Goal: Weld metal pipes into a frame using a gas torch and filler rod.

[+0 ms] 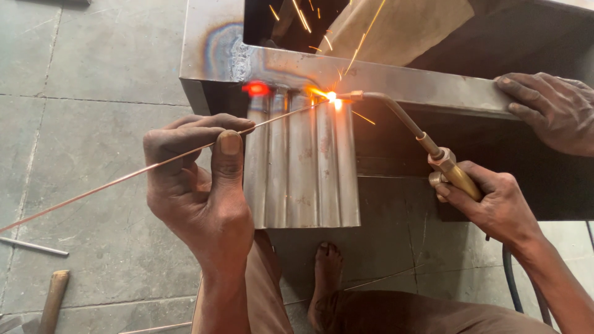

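My left hand (201, 179) pinches a long thin copper-coloured filler rod (124, 177), whose tip reaches the glowing joint. My right hand (492, 207) grips the brass handle of a gas torch (427, 143); its curved nozzle points left and the flame (334, 98) burns at the top of a ribbed sheet-metal panel (303, 167) where it meets a flat steel frame (396, 77). A red-hot spot (256, 88) glows just left of the flame. Sparks fly upward.
Another person's hand (550, 108) rests on the frame's right end. My bare foot (325, 278) stands on the concrete floor below the panel. A wooden handle (52, 300) and a metal rod (34, 247) lie at lower left. A hose (510, 278) trails under my right arm.
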